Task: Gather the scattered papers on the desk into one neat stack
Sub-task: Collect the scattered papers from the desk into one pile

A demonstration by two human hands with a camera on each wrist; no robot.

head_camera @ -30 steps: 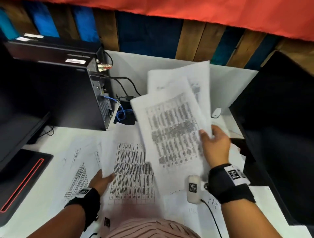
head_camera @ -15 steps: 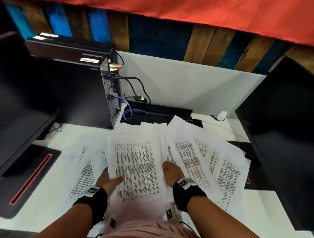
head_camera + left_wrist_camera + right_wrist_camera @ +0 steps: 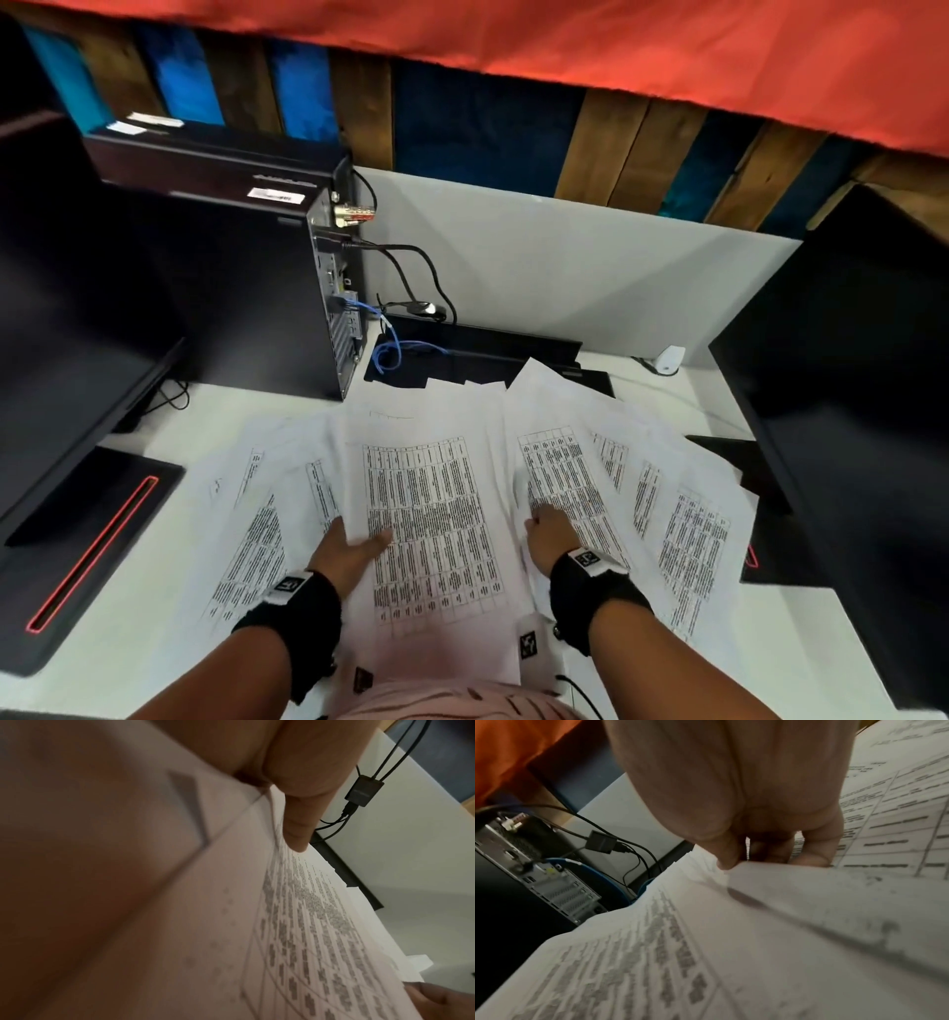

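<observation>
On the white desk (image 3: 154,611), printed papers (image 3: 667,519) lie fanned out and overlapping between two dark monitors. Left hand (image 3: 349,552) pinches the left edge of the middle sheet (image 3: 436,524), thumb on top. Right hand (image 3: 552,532) curls round the edge of the sheets just beside it.

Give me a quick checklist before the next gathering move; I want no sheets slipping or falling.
1. Left hand grips the center sheet, thumb on top: ok.
2. Right hand fingers curl onto the right-side papers: ok.
3. Papers form one stack: not ok; they lie fanned across the desk.
4. Left-side papers are held: not ok; no hand is on them.
5. Right-side papers lie fully on the desk: cannot tell; some overlap a black object.
</observation>
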